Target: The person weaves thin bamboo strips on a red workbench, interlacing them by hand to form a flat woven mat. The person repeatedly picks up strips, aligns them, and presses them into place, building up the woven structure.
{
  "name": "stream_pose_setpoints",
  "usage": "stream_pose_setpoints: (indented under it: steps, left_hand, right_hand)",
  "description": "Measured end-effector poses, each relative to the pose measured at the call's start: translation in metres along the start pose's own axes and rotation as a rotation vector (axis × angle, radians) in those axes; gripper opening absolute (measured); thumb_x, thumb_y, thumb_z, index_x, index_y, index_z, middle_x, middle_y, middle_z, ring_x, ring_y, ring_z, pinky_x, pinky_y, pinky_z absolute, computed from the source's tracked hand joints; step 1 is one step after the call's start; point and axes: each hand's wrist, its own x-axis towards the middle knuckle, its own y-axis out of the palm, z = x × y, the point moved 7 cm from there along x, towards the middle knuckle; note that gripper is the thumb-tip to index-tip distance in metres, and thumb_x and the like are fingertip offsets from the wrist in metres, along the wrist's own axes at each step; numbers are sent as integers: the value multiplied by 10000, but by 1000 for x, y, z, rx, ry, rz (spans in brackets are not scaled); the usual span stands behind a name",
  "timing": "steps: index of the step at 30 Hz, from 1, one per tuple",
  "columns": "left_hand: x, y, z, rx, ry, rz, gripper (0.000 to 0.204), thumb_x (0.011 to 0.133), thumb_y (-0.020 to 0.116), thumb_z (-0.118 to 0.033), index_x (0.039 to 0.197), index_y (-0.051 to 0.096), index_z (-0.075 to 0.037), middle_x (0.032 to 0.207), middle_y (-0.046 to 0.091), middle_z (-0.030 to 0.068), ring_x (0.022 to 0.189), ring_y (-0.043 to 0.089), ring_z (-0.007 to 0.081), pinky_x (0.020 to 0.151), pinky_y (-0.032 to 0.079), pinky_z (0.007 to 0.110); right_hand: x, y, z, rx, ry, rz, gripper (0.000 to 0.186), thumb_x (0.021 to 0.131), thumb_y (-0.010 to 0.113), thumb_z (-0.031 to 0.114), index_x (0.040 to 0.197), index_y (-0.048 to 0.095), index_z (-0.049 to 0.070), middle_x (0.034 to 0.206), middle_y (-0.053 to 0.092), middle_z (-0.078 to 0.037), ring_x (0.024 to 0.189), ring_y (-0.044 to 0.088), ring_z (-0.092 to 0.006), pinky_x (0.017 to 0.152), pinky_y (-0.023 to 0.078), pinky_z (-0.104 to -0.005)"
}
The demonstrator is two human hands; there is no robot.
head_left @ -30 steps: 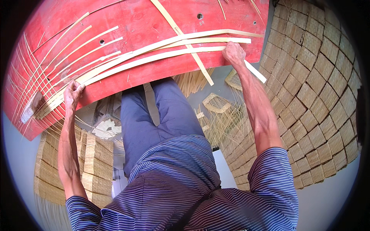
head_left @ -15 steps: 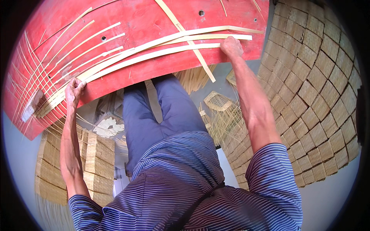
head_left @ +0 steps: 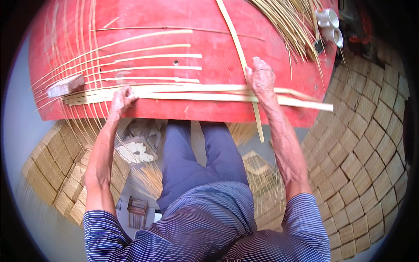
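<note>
Close to the near edge of the red board, my left hand (head_left: 124, 99) is pinched closed on the pale wide bamboo strips (head_left: 187, 96). My right hand (head_left: 262, 79) lies over the right part of these strips, fingers apart, its thumb beside a crosswise bamboo strip (head_left: 237, 41). The crosswise strip crosses the wide ones and hangs past the board's edge. Left of my left hand, narrow bamboo strips (head_left: 158, 56) interlace with thin upright splints (head_left: 92, 39). A whitish block (head_left: 65, 86) weighs down their left ends.
The red board (head_left: 148, 15) spans the top. At its far right lie a bundle of thin bamboo sticks (head_left: 286, 24) and white cups (head_left: 328, 18). Woven mats (head_left: 349, 148) stand at right, more woven pieces (head_left: 56, 170) at lower left. A small wooden stool (head_left: 137, 212) is on the floor.
My right hand has left the right end of the wide strips and moved to the crosswise strip. My left hand keeps its pinch. The view has shifted, bringing the stick bundle and cups into sight.
</note>
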Motion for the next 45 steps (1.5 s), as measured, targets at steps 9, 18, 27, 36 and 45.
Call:
stream_pose_setpoints:
  steps: [9,18,27,36,45]
  left_hand:
    - [-9,-7,-22,78,12,-48,241,784,807,-91,722,579,-43,584,548,2,543,500,89,493,415,297]
    - [-6,-13,-4,128,-7,-42,238,765,817,-167,750,615,-42,646,622,101,631,596,192,634,500,373]
    - [-5,-8,-7,229,158,-7,328,731,819,-305,874,656,-58,840,689,185,846,675,358,751,532,463]
    - [-138,-39,-102,-508,288,651,822,834,781,-291,1479,369,7,1227,634,127,1011,661,224,940,514,363]
    - [-113,-39,-34,-1620,77,7,284,961,696,-264,1094,648,-18,919,673,45,768,667,122,743,557,293]
  right_hand:
    - [27,44,-20,68,229,333,133,797,570,81,866,627,-17,757,666,-227,691,662,-422,643,527,-536]
    - [118,-205,45,476,111,-85,136,903,633,38,1004,720,8,881,675,-48,779,627,-109,645,515,-264]
    - [20,-399,88,1273,36,-822,173,982,635,114,1049,682,-39,859,661,-78,685,565,-117,596,517,-223]
    - [6,-139,238,1590,566,-444,115,995,608,98,971,534,14,778,588,-61,687,592,-149,653,604,-327]
    - [-73,33,245,1719,1041,-166,113,993,612,112,939,572,21,814,635,-105,717,637,-197,757,606,-417]
